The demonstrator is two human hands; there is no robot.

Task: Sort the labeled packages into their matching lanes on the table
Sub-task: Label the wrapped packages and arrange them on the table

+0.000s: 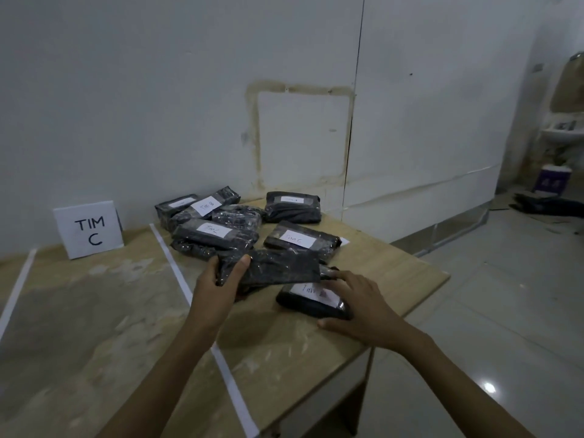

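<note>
Black wrapped package (268,268) is up off the table (395,279), left hand (218,287) clamped on its left end, thumb on top. Right hand (363,306) lies flat, fingers spread, on another package (311,300) labelled TIM-something. More packages (215,232) piled just beyond the fingertips. The TIM C sign (89,229) stands far left, past a white tape line (177,273).

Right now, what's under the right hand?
The right hand rests on a black package on the table. Its white label reads TIM; the fingers cover the letter after it.
</note>
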